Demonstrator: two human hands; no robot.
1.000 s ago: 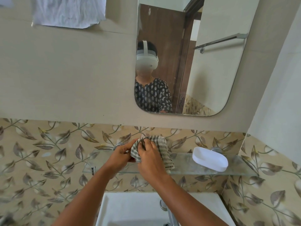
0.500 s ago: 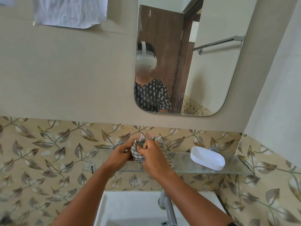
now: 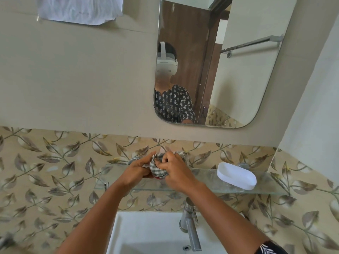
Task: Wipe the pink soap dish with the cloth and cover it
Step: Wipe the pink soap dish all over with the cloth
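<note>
Both hands meet above the glass shelf [image 3: 201,187], just left of its middle. My right hand [image 3: 177,172] grips a bunched green-and-white checked cloth [image 3: 157,168] and presses it into what my left hand [image 3: 136,170] holds. The pink soap dish [image 3: 159,178] is almost wholly hidden by cloth and fingers. Only a reddish-pink sliver shows under the cloth. My left hand's fingers curl around it from the left. A white oval lid [image 3: 236,176] lies on the shelf to the right, apart from both hands.
A white basin [image 3: 146,233] with a chrome tap [image 3: 190,224] sits below the shelf. Leaf-patterned tiles back the shelf, and a side wall closes in on the right. A mirror [image 3: 238,79] hangs above. A white cloth [image 3: 78,10] hangs at top left.
The cloth has been gathered from a loose drape into a tight bundle between my hands. My right hand's fingers have worked deeper into it. Both hands stay over the shelf.
</note>
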